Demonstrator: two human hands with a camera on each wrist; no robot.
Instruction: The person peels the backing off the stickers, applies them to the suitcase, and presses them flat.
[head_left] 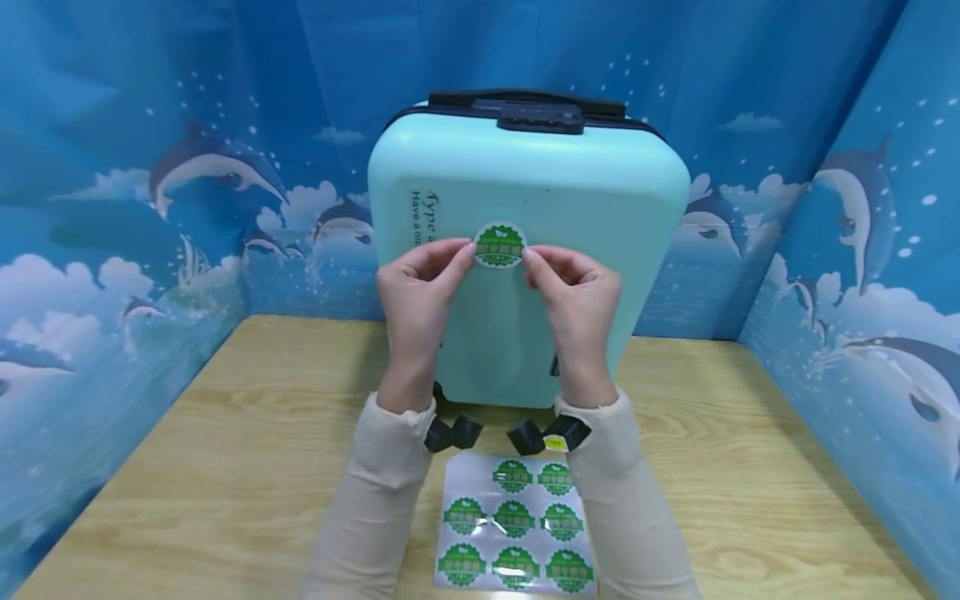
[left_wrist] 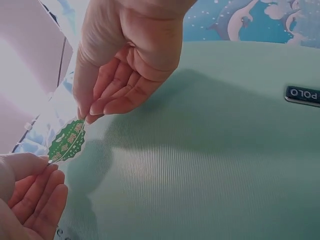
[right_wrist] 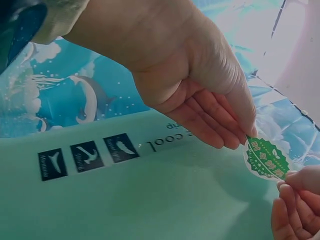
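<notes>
A round green-and-white sticker (head_left: 500, 244) is stretched between both hands in front of the mint-green suitcase (head_left: 495, 350). My left hand (head_left: 420, 292) pinches its left edge between thumb and index finger. On the opposite edge, my right hand (head_left: 577, 300) pinches it the same way. In the left wrist view, the right hand (left_wrist: 132, 55) is uppermost and the left hand (left_wrist: 25, 195) sits lower left, with the sticker (left_wrist: 68, 141) tilted between them. The right wrist view has the sticker (right_wrist: 266, 159) close over the suitcase surface.
The suitcase stands upright on a wooden table (head_left: 262, 467), its black handle (head_left: 525, 102) on top. A sheet of similar stickers (head_left: 513, 542) lies between the forearms, with a bare spot at its upper left. Blue dolphin-print curtains (head_left: 300, 125) enclose the back and sides.
</notes>
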